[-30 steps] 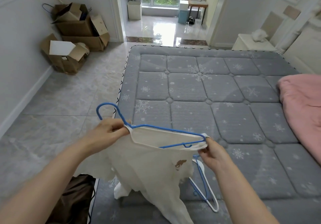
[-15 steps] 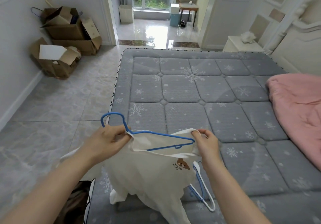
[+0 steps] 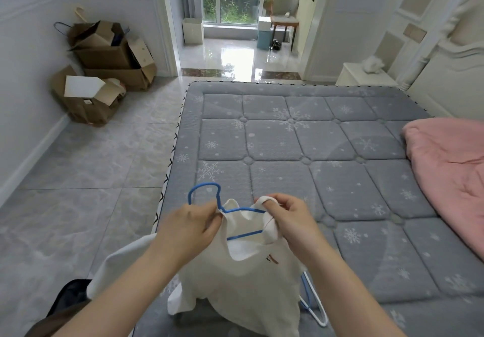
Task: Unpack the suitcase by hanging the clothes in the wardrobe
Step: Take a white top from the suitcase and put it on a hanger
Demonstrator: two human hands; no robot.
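White shirt point(image 3: 243, 284) on blue hanger point(image 3: 204, 192), left hand point(image 3: 188, 228) pinching its collar, right hand point(image 3: 290, 217) gripping other side, above bed point(image 3: 327, 153).

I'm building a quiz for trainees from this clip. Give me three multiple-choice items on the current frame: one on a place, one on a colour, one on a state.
1. Where does the pink blanket lie?
A. On the right side of the mattress
B. On the floor by the cardboard boxes
C. Over the chair near the window

2. What colour is the hanger inside the white shirt?
A. Red
B. Blue
C. Black

3. What are the hands doing?
A. Both rest flat on the mattress
B. Only one hand touches the shirt
C. Both grip the shirt's neckline at the hanger

Key: 1 A, the pink blanket is heaped at the right edge of the mattress. 2 B, the hanger has a blue hook above the white shirt. 3 C, the left hand and right hand pinch the collar on either side.
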